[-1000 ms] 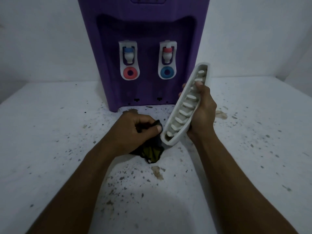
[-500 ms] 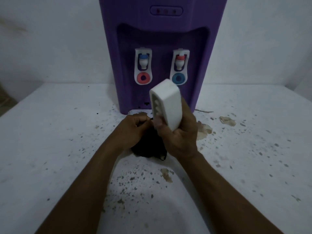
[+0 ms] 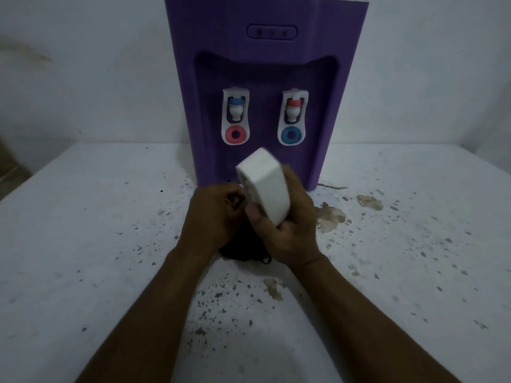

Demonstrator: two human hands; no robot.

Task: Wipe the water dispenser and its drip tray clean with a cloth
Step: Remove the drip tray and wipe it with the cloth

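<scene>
A purple water dispenser (image 3: 265, 64) with two white taps stands against the wall at the back of the white table (image 3: 83, 217). My right hand (image 3: 287, 233) grips the white drip tray (image 3: 266, 186), held up on end in front of the dispenser, its solid underside toward me. Just left of it my left hand (image 3: 213, 217) is curled round a dark cloth (image 3: 243, 250) and holds it against the tray's slotted face. Most of the cloth hangs hidden below and between my hands.
The tabletop is speckled with dark chips and has brown patches (image 3: 331, 217) to the right of my hands and another brown patch (image 3: 273, 288) just in front of them. White walls close the back and the right side.
My right hand has turned the tray from lying slantwise with its slots showing to standing on end, underside toward me. The view has tilted up and shows more of the dispenser.
</scene>
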